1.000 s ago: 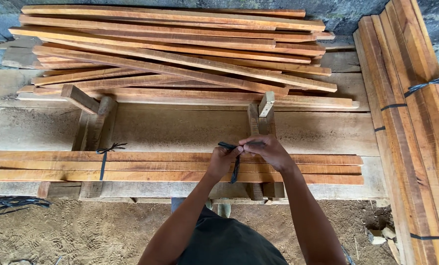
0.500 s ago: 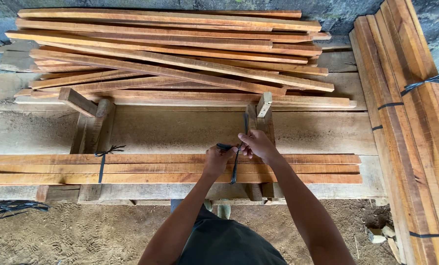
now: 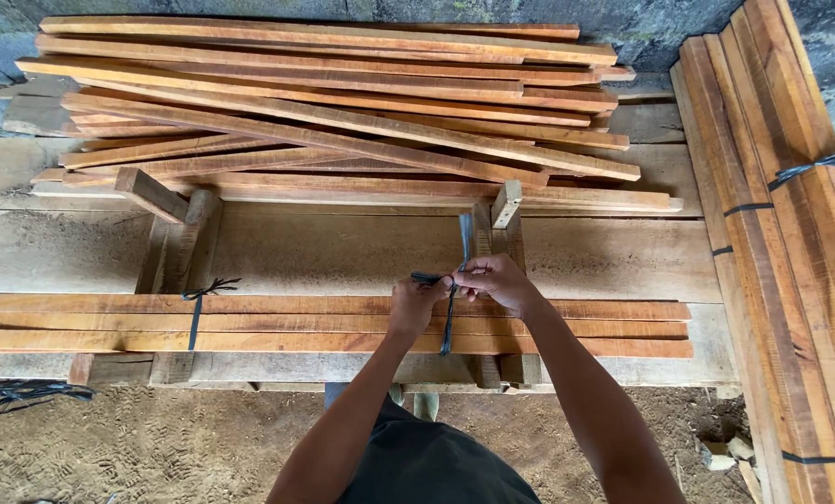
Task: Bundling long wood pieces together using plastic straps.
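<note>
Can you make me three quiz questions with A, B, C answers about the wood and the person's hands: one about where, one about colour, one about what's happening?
1. Where is the loose pile of wood strips?
A. Farther along the bench, by the wall
B. On the dirt floor
C. In a box

2. What colour is the strap in the hands?
A. Yellow
B. Black
C. White

3. How is the left end of the flat bundle?
A. Already tied
B. Painted
C. Sawn in two

Answers:
1. A, the pile lies on the bench beyond the bundle, next to the stone wall.
2. B, the left hand and right hand pinch a dark black strip.
3. A, a knotted black tie wraps round the bundle there.
</note>
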